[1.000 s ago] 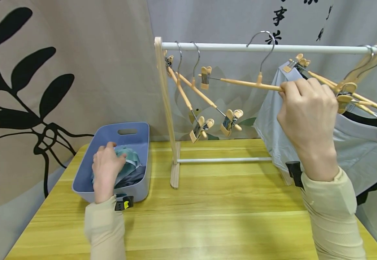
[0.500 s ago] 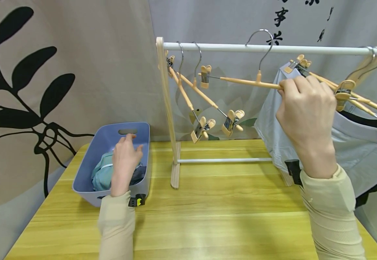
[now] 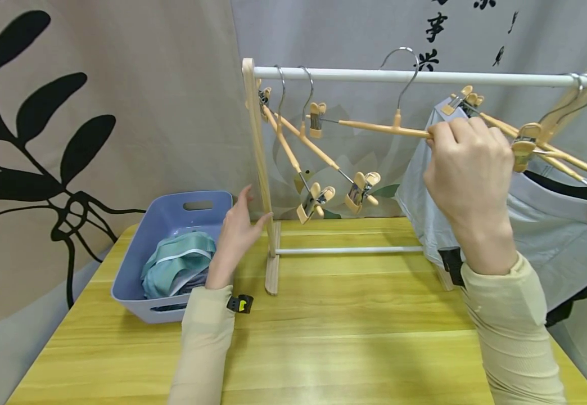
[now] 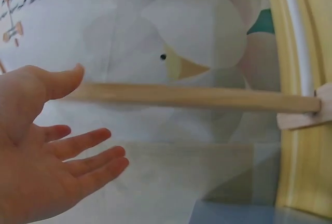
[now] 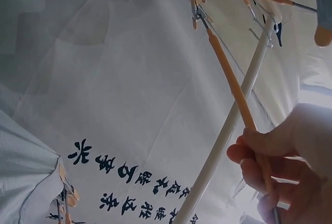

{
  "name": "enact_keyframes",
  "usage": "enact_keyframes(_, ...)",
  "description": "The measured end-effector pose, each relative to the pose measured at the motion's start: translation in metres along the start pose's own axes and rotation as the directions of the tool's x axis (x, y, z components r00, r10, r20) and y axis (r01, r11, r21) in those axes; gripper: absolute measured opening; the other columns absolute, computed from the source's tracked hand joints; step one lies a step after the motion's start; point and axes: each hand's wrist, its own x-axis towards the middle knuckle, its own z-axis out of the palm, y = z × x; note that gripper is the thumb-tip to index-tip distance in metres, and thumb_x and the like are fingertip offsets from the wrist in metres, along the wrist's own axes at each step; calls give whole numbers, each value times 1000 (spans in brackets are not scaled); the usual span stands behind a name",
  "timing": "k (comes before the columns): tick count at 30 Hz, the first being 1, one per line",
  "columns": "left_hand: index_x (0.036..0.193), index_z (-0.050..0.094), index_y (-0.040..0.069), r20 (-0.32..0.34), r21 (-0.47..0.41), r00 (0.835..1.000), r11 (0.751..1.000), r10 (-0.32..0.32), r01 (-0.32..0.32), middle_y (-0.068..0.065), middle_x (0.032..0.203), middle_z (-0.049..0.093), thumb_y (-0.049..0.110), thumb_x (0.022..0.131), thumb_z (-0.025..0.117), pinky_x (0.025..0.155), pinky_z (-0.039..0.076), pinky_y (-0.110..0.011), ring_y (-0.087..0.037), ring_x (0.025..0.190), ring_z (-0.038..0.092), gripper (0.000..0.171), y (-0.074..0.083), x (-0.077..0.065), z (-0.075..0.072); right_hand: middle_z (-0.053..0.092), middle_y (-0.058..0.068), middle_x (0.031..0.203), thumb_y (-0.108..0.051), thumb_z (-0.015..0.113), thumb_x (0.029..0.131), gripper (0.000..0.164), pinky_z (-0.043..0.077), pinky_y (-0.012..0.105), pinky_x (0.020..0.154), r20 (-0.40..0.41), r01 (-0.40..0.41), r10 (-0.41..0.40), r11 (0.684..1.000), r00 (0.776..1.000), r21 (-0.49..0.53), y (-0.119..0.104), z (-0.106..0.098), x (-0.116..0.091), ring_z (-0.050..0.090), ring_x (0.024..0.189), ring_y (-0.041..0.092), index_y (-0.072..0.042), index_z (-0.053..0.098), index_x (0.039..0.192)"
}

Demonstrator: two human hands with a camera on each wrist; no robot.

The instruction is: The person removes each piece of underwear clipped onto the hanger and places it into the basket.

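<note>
My right hand point(image 3: 470, 183) grips the bar of a wooden clip hanger point(image 3: 369, 127), whose metal hook is over the rack's white rail point(image 3: 354, 75). In the right wrist view the thumb and fingers wrap round that bar point(image 5: 228, 71). My left hand point(image 3: 235, 236) holds nothing; its fingers are spread beside the rack's left upright point(image 3: 260, 146), over the right edge of the blue basket point(image 3: 134, 253). The left wrist view shows the open palm and the thumb tip close to the wooden upright point(image 4: 197, 98). Teal cloth point(image 3: 177, 261) lies crumpled in the basket.
Two more clip hangers point(image 3: 306, 140) hang at the rail's left end. At the right end, light blue shorts point(image 3: 561, 219) hang clipped to a hanger. The rack stands on a wooden table point(image 3: 354, 326) before a printed curtain point(image 3: 172, 112).
My left hand has moved up and right, out of the basket to the rack's left upright, leaving the teal cloth behind. The held hanger has shifted slightly left with my right hand.
</note>
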Motion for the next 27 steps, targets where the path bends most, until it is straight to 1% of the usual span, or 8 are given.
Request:
enact_keyframes(2, 142, 23, 5, 1, -12, 1000, 1000, 11, -11, -21, 134, 47, 30, 87, 61, 96, 40, -53, -41, 120, 46, 71, 2, 3, 5, 57, 23, 69, -2, 53, 85, 15, 36, 50, 57, 8, 7, -7, 1000, 1000, -5, -1, 1, 0, 50, 67, 41, 8, 65, 83)
enact_keyframes(5, 141, 23, 4, 2, -29, 1000, 999, 25, -25, -24, 131, 49, 31, 89, 59, 95, 42, -52, -41, 118, 49, 69, 5, 5, 11, 57, 23, 68, 0, 53, 84, 15, 36, 49, 56, 22, 16, -15, 1000, 1000, -12, -3, 2, -1, 50, 66, 41, 9, 64, 82)
enact_keyframes(9, 140, 25, 1, 7, -44, 999, 998, 33, -33, -26, 125, 52, 30, 90, 56, 91, 46, -48, -39, 112, 54, 66, 7, 7, 17, 60, 22, 71, 1, 53, 83, 14, 37, 47, 56, 41, 30, -29, 999, 999, -20, -5, 3, -3, 51, 66, 39, 8, 65, 84)
enact_keyframes(13, 139, 27, -1, -12, -46, 999, 998, 42, -43, -25, 123, 54, 27, 91, 56, 86, 49, -47, -38, 108, 56, 63, 7, 7, 21, 60, 22, 72, 3, 51, 83, 15, 36, 46, 55, 32, 45, -44, 999, 999, -17, -9, 6, -4, 51, 66, 39, 8, 65, 84)
enact_keyframes(18, 133, 35, -3, -55, -13, 997, 998, 57, -58, -21, 114, 57, 22, 92, 54, 76, 52, -44, -35, 98, 61, 52, 5, 7, 25, 60, 21, 71, 3, 47, 83, 17, 34, 43, 53, 50, 66, -65, 997, 997, -26, -13, 8, -5, 50, 65, 38, 8, 64, 84)
enact_keyframes(21, 130, 38, -2, -76, 15, 995, 998, 63, -62, -19, 106, 58, 20, 93, 52, 70, 52, -42, -34, 89, 62, 46, 4, 8, 28, 60, 21, 72, 6, 46, 82, 18, 33, 42, 53, 62, 68, -67, 997, 996, -18, -17, 9, -6, 51, 66, 37, 8, 64, 85)
enact_keyframes(25, 127, 40, -2, -97, 35, 993, 997, 68, -65, -18, 102, 58, 20, 93, 52, 67, 52, -42, -34, 85, 63, 42, 3, 9, 30, 60, 21, 72, 9, 44, 79, 20, 34, 42, 53, 60, 84, -82, 996, 995, -19, -20, 12, -8, 52, 66, 37, 8, 64, 86)
enact_keyframes(27, 126, 41, -2, -109, 41, 991, 997, 73, -69, -18, 102, 58, 19, 92, 53, 67, 52, -43, -35, 84, 63, 42, 3, 9, 31, 60, 20, 72, 8, 45, 80, 20, 34, 41, 52, 58, 92, -91, 995, 994, -25, -22, 14, -9, 52, 66, 37, 8, 64, 86)
